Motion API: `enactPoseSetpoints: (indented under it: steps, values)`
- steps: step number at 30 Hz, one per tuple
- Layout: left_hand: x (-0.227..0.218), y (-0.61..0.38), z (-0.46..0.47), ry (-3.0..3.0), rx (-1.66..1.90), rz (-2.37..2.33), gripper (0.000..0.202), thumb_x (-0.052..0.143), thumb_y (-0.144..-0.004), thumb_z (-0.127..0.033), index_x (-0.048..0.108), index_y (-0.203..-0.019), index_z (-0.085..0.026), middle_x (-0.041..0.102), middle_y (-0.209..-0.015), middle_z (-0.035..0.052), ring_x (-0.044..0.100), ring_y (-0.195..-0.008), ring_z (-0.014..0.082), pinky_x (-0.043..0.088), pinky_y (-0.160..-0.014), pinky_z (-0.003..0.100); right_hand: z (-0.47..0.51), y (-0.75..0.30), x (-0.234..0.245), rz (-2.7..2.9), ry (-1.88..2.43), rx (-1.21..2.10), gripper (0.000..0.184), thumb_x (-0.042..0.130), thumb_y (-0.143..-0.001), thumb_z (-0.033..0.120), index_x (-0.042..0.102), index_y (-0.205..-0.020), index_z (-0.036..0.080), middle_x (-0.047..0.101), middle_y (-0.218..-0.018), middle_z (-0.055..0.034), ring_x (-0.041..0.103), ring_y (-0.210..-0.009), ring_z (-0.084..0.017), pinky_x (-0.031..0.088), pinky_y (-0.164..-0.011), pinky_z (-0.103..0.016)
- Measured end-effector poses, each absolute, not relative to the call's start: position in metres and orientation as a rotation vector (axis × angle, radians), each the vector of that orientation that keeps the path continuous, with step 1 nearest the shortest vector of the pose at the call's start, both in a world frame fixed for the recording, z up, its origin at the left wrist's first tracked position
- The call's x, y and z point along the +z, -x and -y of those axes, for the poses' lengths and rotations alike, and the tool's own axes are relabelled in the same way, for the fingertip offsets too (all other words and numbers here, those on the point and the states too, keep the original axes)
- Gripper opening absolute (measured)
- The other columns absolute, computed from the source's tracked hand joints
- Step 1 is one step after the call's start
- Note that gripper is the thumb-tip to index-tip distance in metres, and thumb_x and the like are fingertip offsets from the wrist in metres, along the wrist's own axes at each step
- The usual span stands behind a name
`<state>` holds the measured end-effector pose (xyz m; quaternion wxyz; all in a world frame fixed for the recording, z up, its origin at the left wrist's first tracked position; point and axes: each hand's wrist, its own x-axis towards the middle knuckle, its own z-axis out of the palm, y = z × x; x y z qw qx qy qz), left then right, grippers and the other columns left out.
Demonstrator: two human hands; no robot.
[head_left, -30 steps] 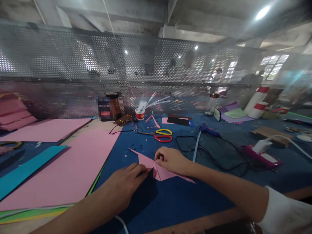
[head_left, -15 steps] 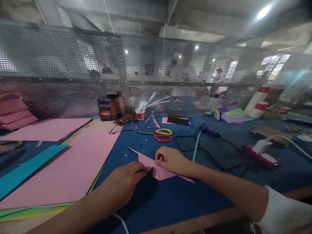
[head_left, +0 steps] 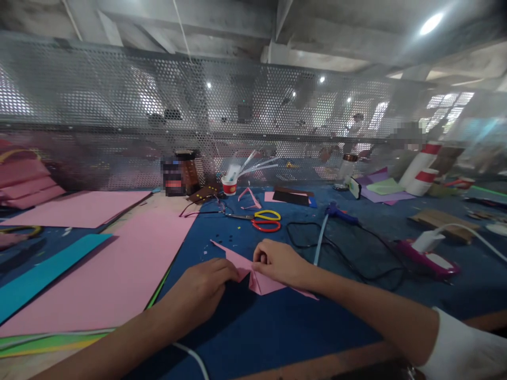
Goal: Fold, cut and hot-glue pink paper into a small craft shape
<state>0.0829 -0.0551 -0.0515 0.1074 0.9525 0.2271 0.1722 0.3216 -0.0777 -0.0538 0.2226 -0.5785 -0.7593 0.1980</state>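
A folded piece of pink paper (head_left: 271,284) with pointed ends lies over the blue table surface, held between both hands. My left hand (head_left: 212,277) pinches its left side, with the thumb mostly hidden. On the paper's upper middle, my right hand (head_left: 279,261) is closed with the fingertips pinching a fold. A dark triangular gap shows below the paper between the two hands. Just beyond them lie scissors (head_left: 266,215) with one yellow and one red handle loop.
Pink sheets (head_left: 130,258) and a teal strip (head_left: 55,269) cover the left. A blue glue gun (head_left: 340,212) with a black cord lies right of the scissors. Behind are glasses (head_left: 204,212) and a paper cup (head_left: 229,186). A magenta power strip (head_left: 430,258) sits at right.
My left hand has shifted slightly, its fingers bending down more over the paper's left side. The right hand keeps its pinch. The whole view has drifted a little.
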Motion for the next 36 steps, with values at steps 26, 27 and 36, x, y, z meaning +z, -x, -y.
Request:
enactPoseSetpoints:
  steps: [26,27,36]
  values:
    - [-0.076,-0.09,0.025,-2.878,0.605,-0.825,0.035,0.043,-0.097,-0.019,0.058,-0.129,-0.022,0.062,-0.134,0.0073,0.047,-0.132,0.0247,0.034,-0.114,0.051,0.076,-0.324,-0.059,2.11,1.645,0.477,0.012,0.069,-0.082,0.032,0.066,-0.088,0.022,0.066,-0.083,0.0016,0.058,-0.069,-0.012,0.034,-0.06,-0.024]
    - [-0.077,-0.091,0.024,-2.881,0.605,-0.824,0.035,0.042,-0.098,-0.019,0.057,-0.129,-0.022,0.061,-0.135,0.0076,0.047,-0.133,0.0246,0.034,-0.114,0.051,0.077,-0.324,-0.06,2.11,1.647,0.446,0.014,0.069,-0.082,0.034,0.065,-0.089,0.022,0.066,-0.083,0.0015,0.058,-0.069,-0.012,0.034,-0.06,-0.024]
    - [-0.081,-0.093,0.019,-2.895,0.585,-0.783,0.04,0.037,-0.097,-0.012,0.055,-0.131,-0.022,0.059,-0.133,0.0085,0.049,-0.126,0.0237,0.038,-0.11,0.048,0.073,-0.327,-0.063,2.137,1.614,0.466,0.013,0.069,-0.082,0.035,0.066,-0.083,0.022,0.063,-0.083,0.0023,0.058,-0.069,-0.012,0.035,-0.061,-0.024]
